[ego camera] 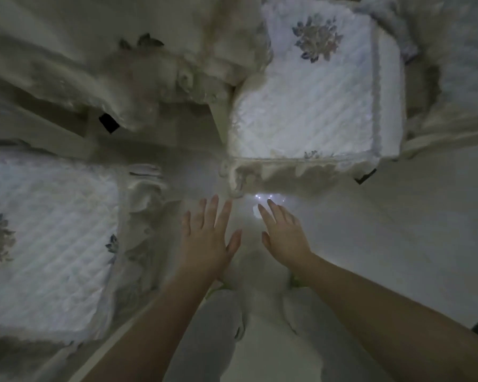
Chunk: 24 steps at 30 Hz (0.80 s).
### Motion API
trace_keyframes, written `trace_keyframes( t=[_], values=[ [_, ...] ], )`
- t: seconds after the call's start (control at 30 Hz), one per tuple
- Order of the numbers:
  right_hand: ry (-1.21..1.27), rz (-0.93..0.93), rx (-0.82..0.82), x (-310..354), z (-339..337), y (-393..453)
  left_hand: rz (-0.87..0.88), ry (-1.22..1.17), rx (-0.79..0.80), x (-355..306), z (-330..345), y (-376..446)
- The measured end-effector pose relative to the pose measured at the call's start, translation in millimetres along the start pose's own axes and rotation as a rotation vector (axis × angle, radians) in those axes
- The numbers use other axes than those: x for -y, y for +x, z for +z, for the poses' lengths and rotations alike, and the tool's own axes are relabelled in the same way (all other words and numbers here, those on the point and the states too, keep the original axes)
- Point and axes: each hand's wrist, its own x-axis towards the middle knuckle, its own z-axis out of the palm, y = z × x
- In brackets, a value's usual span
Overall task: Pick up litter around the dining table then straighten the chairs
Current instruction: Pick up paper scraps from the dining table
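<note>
- Looking straight down in dim light. Left hand point(207, 238) and right hand point(283, 232) both reach toward the floor point(398, 244), side by side and apart.
- Both hands are flat, fingers straight and spread. Neither has hold of anything.
- A small pale scrap point(255, 212) lies on the floor at the right hand's fingertips, just below the front edge of the far chair point(309, 106). Probably the litter, but it is too blurred to say what it is.
- I cannot tell whether the fingertips touch the scrap or hover above it.
- My read of the step: litter pickup, in the reach phase. Chairs not straightened yet.
- The far chair and the near chair point(47, 238), at lower left, sit at different angles to each other, so the straightening looks undone.
- Next move calls for the right hand to go down onto the scrap and pinch it. It is low and flat, so the fingers must get under an edge or press and slide it.
- The left hand has no clear target. It may only be bracing.
- Small bright dots beside the scrap look like glare or reflection. Can't tell.
- Hard to see: the cloth point(100, 51) at top left likely drapes the table, but the tabletop itself is not in view.
- Both chair seats carry quilted floral covers with frills, so legs are mostly hidden. Only dark leg tips show.
- The near chair is cut off by the left edge.
- Any other litter under cloth or chairs would not show from here.
</note>
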Motion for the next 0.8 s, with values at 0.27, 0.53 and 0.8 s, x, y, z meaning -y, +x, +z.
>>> trace_keyframes(
  t=[0.27, 0.53, 0.8],
  values=[
    [-0.007, 0.103, 0.111, -58, 154, 108, -0.05, -0.021, -0.057, 48, 150, 48],
    [-0.091, 0.173, 0.248, -92, 261, 179, -0.005, -0.035, -0.036, 51, 215, 62],
    [-0.128, 0.123, 0.295, -93, 285, 194, -0.042, -0.035, -0.073, 67, 204, 67]
  ],
)
